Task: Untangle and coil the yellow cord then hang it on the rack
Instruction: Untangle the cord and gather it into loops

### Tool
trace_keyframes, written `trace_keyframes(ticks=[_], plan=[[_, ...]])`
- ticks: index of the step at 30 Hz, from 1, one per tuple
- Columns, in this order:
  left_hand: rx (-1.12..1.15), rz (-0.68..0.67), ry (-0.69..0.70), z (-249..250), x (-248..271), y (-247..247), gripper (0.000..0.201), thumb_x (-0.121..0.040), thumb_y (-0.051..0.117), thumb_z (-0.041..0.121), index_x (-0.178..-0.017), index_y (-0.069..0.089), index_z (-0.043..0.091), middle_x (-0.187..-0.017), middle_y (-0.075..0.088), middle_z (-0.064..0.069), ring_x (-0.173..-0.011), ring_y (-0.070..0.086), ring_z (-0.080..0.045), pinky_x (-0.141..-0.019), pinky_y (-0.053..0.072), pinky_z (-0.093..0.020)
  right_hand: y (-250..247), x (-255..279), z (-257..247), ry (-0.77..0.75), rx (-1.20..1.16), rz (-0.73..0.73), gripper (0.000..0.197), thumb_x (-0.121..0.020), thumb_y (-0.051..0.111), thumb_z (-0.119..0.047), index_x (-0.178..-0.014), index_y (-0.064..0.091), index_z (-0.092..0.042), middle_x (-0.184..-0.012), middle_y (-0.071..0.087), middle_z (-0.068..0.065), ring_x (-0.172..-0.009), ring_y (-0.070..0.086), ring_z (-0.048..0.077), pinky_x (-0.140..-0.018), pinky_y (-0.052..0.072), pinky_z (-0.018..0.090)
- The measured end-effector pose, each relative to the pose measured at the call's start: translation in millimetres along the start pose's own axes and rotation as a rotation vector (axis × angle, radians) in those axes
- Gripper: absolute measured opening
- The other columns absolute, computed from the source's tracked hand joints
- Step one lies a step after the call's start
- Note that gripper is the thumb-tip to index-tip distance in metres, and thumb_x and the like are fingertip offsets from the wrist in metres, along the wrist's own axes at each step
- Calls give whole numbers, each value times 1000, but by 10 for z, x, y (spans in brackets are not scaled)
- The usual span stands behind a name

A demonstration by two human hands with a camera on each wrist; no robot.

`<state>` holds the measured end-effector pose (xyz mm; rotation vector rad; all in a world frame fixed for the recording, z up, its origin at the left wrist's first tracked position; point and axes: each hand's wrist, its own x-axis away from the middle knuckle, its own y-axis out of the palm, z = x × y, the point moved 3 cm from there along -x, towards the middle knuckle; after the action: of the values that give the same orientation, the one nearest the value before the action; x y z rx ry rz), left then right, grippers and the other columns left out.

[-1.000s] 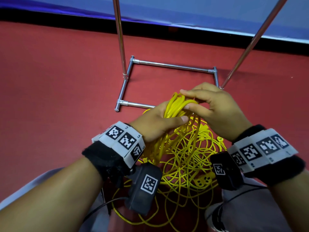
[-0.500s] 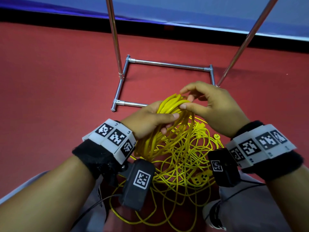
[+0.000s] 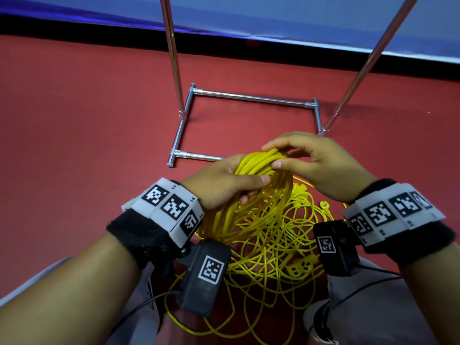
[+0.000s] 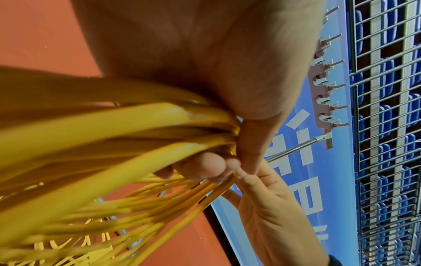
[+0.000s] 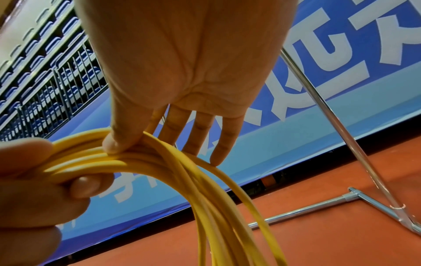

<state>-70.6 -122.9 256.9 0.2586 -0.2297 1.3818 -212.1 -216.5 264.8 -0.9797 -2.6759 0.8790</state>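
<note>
My left hand grips a bundle of loops of the yellow cord from below, thumb across the strands; the left wrist view shows the fingers curled round the bundle. At the top of the coil my right hand pinches the strands between thumb and fingers, and its wrist view shows the thumb pressing on the cord. The rest of the cord lies tangled on the red floor below my hands. The metal rack stands just beyond.
A yellow socket end and a small plug lie in the tangle. The rack's two uprights rise past my hands; a hook bar tops it. A blue banner wall edges the red floor.
Both hands have come a little nearer to me with the coil. The right hand's fingers have lifted and now arch over the top of the loops.
</note>
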Motion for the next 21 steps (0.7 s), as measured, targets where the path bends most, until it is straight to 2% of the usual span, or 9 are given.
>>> trace_keyframes(ticks=[2, 4, 6, 10, 13, 15, 17, 19, 21], plan=[[-23, -20, -3, -6, 2, -2, 20, -93, 55, 6, -75, 49, 14, -59, 47, 2, -45, 43, -7, -47, 37, -16, -5, 7, -14, -15, 23, -10, 24, -80, 63, -28, -104, 64, -34, -105, 67, -4, -101, 59, 7, -91, 44, 24], [-43, -45, 1, -1, 5, 3, 20, -90, 61, 12, -74, 49, 14, -58, 48, 2, -46, 44, -7, -46, 37, -18, 1, 12, -15, -24, 28, -6, 23, -80, 62, -28, -103, 64, -33, -104, 67, -4, -100, 60, 10, -92, 45, 28], [-43, -44, 15, 24, 12, 9, 18, -86, 60, 19, -74, 48, 14, -58, 49, 3, -45, 44, -7, -45, 37, -18, 13, 14, 2, -22, 15, 23, 25, -80, 62, -28, -105, 63, -35, -104, 68, -6, -100, 61, 8, -92, 46, 25], [4, 59, 15, 47, 17, -34, 19, -96, 50, 12, -78, 46, 15, -54, 49, 8, -44, 43, -5, -45, 36, -18, 45, 17, 44, -107, 86, 189, 27, -83, 61, -21, -110, 62, -24, -112, 61, -5, -99, 60, 7, -89, 47, 17], [34, 64, 20, 53, 6, -62, 20, -96, 52, 14, -77, 45, 14, -54, 49, 7, -44, 43, -5, -46, 36, -18, 61, 24, 52, -176, 239, 264, 23, -87, 58, -19, -109, 62, -13, -110, 60, -1, -99, 58, 11, -86, 48, 22], [35, 35, 42, 66, 4, -82, 22, -89, 57, 20, -72, 47, 12, -55, 47, 2, -44, 42, -7, -44, 35, -19, 45, 25, 74, -188, 325, 301, 19, -86, 58, -18, -103, 63, -11, -101, 60, -1, -92, 56, 9, -81, 47, 26], [61, 19, 56, 89, 15, -105, 22, -82, 53, 26, -67, 47, 11, -57, 44, -3, -45, 41, -8, -41, 35, -18, 32, 32, 139, -117, 322, 319, 13, -81, 61, -17, -94, 61, -16, -86, 58, -6, -77, 54, 6, -74, 47, 28], [87, 23, 59, 96, 19, -121, 22, -81, 53, 26, -66, 46, 11, -61, 41, -7, -46, 40, -10, -40, 35, -17, 48, 30, 223, -1, 290, 305, 15, -77, 64, -16, -88, 57, -23, -74, 55, -7, -67, 53, 10, -69, 48, 32], [93, 30, 64, 97, 22, -121, 21, -81, 53, 25, -66, 46, 11, -61, 42, -6, -46, 40, -9, -40, 35, -17, 80, 22, 283, 75, 250, 284, 21, -77, 68, -10, -85, 55, -24, -70, 54, -7, -63, 53, 13, -66, 46, 27]])
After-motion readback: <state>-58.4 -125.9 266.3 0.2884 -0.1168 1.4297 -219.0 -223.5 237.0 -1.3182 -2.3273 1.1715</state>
